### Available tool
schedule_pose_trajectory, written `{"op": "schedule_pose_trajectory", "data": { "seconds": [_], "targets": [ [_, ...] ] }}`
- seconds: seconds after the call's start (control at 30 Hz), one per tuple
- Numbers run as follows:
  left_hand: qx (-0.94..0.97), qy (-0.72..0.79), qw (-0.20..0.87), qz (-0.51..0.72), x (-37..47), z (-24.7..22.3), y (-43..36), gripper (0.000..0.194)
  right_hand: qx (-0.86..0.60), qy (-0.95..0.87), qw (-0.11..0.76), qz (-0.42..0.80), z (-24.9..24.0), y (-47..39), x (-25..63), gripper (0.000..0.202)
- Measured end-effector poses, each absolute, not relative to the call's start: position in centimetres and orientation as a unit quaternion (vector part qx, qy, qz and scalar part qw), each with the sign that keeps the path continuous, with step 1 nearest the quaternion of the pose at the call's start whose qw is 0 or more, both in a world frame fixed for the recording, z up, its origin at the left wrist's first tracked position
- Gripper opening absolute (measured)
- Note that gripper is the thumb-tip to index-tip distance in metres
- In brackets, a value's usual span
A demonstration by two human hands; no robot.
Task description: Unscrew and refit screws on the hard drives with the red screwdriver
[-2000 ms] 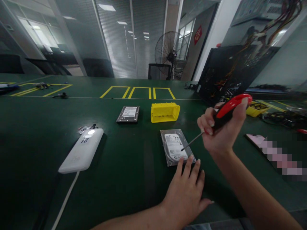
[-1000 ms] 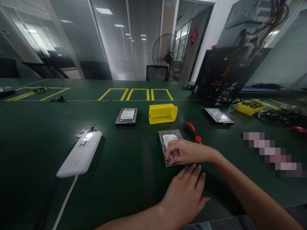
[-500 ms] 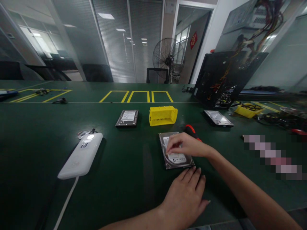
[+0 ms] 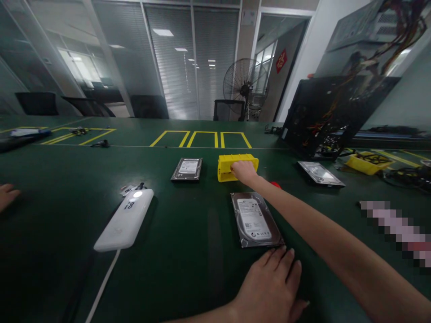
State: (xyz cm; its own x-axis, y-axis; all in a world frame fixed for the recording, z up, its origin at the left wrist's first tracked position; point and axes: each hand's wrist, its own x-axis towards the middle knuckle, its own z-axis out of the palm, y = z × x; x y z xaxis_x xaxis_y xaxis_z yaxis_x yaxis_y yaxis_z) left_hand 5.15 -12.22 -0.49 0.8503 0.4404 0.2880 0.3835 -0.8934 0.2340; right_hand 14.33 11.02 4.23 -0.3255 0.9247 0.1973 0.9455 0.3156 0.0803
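Note:
A silver hard drive [image 4: 254, 220] with a white label lies flat on the green table. My left hand [image 4: 271, 285] rests palm down at its near edge, fingers stretched out, the tips touching or almost touching the drive. Beyond it, a yellow plastic bin [image 4: 237, 158] lies on its side with the opening towards me. At that opening is my right hand [image 4: 245, 172], its fingers curled together and partly inside. Whatever those fingers hold, if anything, is hidden. Under my right forearm shows a bit of a red-handled tool [image 4: 276, 184].
Another hard drive [image 4: 187, 169] lies left of the bin, a third [image 4: 320, 174] to the right. A white power bank [image 4: 126, 220] with a cable is at left. An open computer case [image 4: 323, 121] stands back right. Another person's hand [image 4: 8, 196] shows at the left edge.
My right hand has moved from above the near hard drive forward to the yellow bin. My left hand stays by the drive. A person's hand has appeared at the far left.

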Motion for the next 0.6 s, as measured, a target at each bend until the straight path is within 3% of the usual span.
{"op": "schedule_pose_trajectory", "data": {
  "seconds": [0.27, 0.37, 0.5, 0.6],
  "targets": [
    [0.960, 0.216, 0.048, 0.172, 5.1, -0.4, -12.1, 0.053, -0.565, -0.822, 0.071, -0.024, 4.2, 9.6, 15.9, 0.027],
    [0.961, 0.218, 0.031, 0.170, 5.1, -0.3, -12.2, 0.053, -0.521, -0.846, 0.090, 0.070, 4.9, 6.9, 17.3, 0.025],
    [0.960, 0.220, 0.008, 0.172, 5.2, -0.3, -12.3, 0.053, -0.455, -0.825, 0.163, 0.294, 5.8, 2.6, 18.9, 0.030],
    [0.959, 0.224, -0.003, 0.173, 5.2, -0.3, -12.4, 0.052, -0.447, -0.831, 0.172, 0.282, 5.8, 0.2, 18.6, 0.024]
  ]
}}
